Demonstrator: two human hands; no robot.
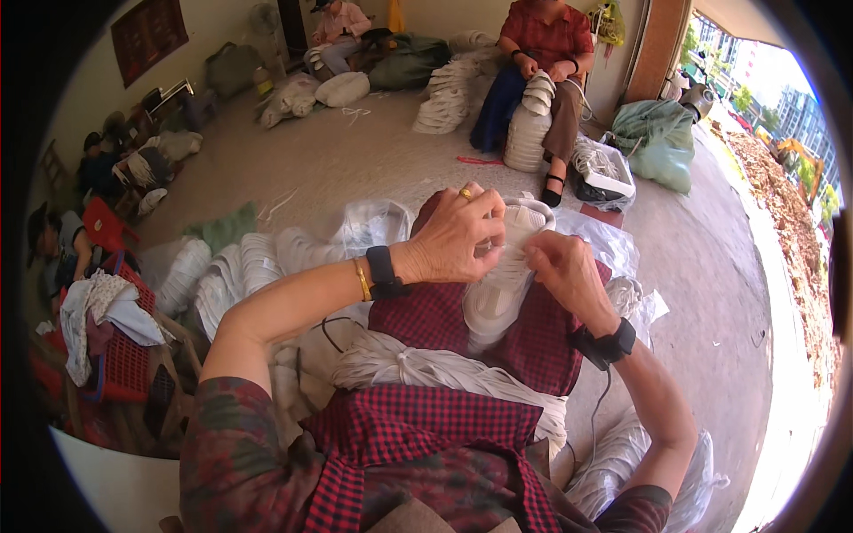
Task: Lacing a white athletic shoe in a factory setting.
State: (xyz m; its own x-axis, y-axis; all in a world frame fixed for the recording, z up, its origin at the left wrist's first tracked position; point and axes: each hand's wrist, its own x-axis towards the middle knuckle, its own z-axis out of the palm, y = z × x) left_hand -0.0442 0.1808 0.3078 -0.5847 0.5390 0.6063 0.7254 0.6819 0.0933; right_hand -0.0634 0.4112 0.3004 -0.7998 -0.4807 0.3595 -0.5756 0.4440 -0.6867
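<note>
A white shoe upper [496,298] lies on my lap over a red-and-black checked apron [418,318], with its rounded toe pointing toward me. My left hand [455,233] is above its left side, fingers curled together. On the other side, my right hand [569,271] is closed in a pinch close to the lacing area. Whatever thread or lace the fingertips hold is too small to make out. Across my lap, nearer to me, rests a thick bundle of white shoelaces [426,366], tied around its left part.
Stacked white shoe uppers [227,280] stand to my left, beside a red plastic chair [124,320] draped with cloth. Ahead, a seated person [546,44] handles similar uppers by a white bin [609,173] of laces. Green sacks [657,142] lie at right; plastic-wrapped bundles [613,462] lie near my right arm.
</note>
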